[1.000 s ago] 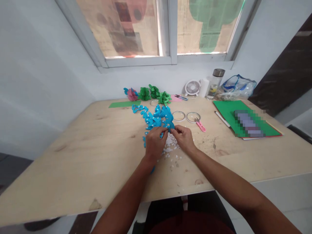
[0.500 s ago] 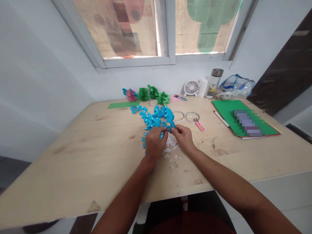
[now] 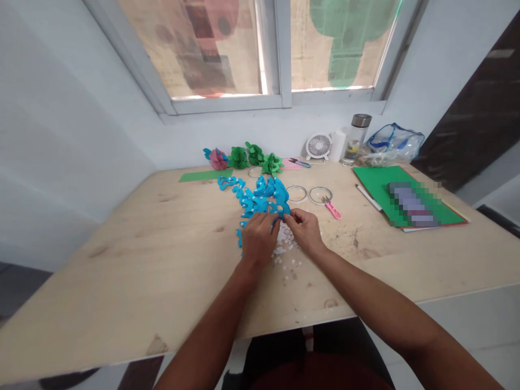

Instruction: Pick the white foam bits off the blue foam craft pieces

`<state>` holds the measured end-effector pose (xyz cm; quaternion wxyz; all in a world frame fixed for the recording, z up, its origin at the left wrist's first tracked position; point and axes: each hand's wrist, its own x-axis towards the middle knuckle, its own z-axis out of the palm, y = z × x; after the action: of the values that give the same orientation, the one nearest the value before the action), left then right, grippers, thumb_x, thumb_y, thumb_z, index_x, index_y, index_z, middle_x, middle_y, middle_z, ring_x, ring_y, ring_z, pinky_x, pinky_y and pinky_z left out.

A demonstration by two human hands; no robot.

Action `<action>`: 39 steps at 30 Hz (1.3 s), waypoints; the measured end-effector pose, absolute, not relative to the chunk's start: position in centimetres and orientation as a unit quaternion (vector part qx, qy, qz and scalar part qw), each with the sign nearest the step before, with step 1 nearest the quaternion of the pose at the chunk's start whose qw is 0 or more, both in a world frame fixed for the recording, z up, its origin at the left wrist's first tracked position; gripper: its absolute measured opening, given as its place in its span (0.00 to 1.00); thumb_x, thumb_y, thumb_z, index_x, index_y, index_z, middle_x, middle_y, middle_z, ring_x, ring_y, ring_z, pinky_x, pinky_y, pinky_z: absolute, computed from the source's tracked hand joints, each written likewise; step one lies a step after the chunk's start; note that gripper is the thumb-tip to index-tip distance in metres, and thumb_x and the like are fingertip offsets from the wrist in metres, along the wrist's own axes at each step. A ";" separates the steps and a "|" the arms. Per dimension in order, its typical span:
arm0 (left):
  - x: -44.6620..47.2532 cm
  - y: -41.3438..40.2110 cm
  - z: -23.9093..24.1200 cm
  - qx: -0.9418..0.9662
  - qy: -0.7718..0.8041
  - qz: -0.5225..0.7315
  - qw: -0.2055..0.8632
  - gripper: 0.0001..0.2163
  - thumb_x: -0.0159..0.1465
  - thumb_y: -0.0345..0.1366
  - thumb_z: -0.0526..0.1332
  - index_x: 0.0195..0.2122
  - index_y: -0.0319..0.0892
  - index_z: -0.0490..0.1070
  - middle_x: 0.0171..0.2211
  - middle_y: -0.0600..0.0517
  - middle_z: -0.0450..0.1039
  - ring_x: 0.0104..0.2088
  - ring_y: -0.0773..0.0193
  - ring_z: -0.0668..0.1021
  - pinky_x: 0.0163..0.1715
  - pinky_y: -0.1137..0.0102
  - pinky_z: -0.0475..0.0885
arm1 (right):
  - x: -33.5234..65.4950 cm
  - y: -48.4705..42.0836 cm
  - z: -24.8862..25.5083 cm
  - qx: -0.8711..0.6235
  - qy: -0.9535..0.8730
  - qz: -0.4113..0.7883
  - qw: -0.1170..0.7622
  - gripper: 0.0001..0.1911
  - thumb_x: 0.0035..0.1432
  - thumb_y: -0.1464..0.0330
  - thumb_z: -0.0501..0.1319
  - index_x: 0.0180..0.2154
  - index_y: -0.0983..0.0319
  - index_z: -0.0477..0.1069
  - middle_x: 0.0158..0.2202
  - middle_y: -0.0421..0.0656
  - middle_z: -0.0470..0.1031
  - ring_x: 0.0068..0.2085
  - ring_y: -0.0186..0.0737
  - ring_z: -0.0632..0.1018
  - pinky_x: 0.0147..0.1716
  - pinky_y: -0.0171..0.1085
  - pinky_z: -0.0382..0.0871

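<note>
Several blue paper cut-outs with small white dots lie in a cluster at the table's middle. My left hand and my right hand meet at the near right edge of this cluster. Both have their fingers closed, pinching a blue paper piece between them; its lower edge is hidden by the fingertips. Small white paper bits are scattered on the table under and between my hands.
Two tape rolls and pink thread snips lie beyond my right hand. Green paper flowers, a small white fan and a glass bottle stand along the wall. A green sheet with a blurred-out object lies right.
My fingers have shifted very slightly on the blue paper piece. Its lower end now sits a little lower between the fingertips. The other things stay put.
</note>
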<state>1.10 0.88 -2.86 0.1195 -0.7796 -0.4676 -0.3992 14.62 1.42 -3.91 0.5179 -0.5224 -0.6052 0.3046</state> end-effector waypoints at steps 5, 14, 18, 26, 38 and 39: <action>1.1 0.9 -2.7 -0.785 -0.466 -0.387 0.128 0.12 0.64 0.33 0.52 0.30 0.41 0.74 0.27 0.48 0.76 0.31 0.60 0.75 0.32 0.69 0.66 | 14.6 1.4 -4.0 -0.527 -0.608 0.302 0.511 0.15 0.52 0.60 0.56 0.21 0.63 0.67 0.19 0.36 0.60 0.22 0.31 0.60 0.23 0.32 0.54; 1.2 0.9 -2.9 -0.785 -0.483 -0.360 0.144 0.12 0.64 0.32 0.51 0.28 0.41 0.73 0.25 0.48 0.74 0.31 0.60 0.74 0.32 0.69 0.65 | 14.6 1.5 -4.0 -0.530 -0.614 0.297 0.504 0.15 0.52 0.59 0.56 0.20 0.62 0.63 0.18 0.36 0.57 0.23 0.32 0.60 0.24 0.32 0.53; 1.2 1.0 -2.8 -0.789 -0.470 -0.375 0.127 0.11 0.63 0.31 0.52 0.30 0.40 0.73 0.27 0.47 0.75 0.32 0.59 0.75 0.33 0.69 0.65 | 14.6 1.5 -3.9 -0.530 -0.610 0.296 0.509 0.16 0.52 0.60 0.56 0.18 0.62 0.61 0.18 0.35 0.55 0.22 0.31 0.59 0.23 0.32 0.52; 1.2 0.9 -2.9 -0.793 -0.477 -0.349 0.149 0.13 0.64 0.32 0.51 0.28 0.41 0.73 0.25 0.47 0.75 0.31 0.59 0.75 0.31 0.68 0.64 | 14.6 1.6 -4.2 -0.535 -0.604 0.302 0.508 0.16 0.52 0.60 0.56 0.18 0.61 0.60 0.17 0.35 0.55 0.22 0.31 0.59 0.23 0.32 0.52; 1.7 0.9 -2.8 -0.777 -0.499 -0.363 0.123 0.11 0.61 0.31 0.52 0.25 0.42 0.72 0.25 0.48 0.75 0.30 0.60 0.75 0.31 0.69 0.66 | 14.5 1.6 -4.1 -0.534 -0.607 0.301 0.506 0.17 0.51 0.60 0.56 0.17 0.61 0.59 0.17 0.35 0.54 0.22 0.31 0.59 0.23 0.32 0.51; 1.6 1.0 -2.7 -0.770 -0.506 -0.377 0.093 0.10 0.60 0.31 0.53 0.26 0.41 0.73 0.26 0.48 0.75 0.31 0.60 0.75 0.32 0.69 0.67 | 14.5 1.6 -4.1 -0.535 -0.606 0.303 0.504 0.17 0.51 0.60 0.56 0.17 0.61 0.59 0.17 0.35 0.54 0.22 0.31 0.59 0.23 0.32 0.51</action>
<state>1.63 1.00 -2.74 0.0926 -0.7699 -0.5061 -0.3775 14.55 1.61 -4.11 0.5044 -0.5346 -0.6065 0.3032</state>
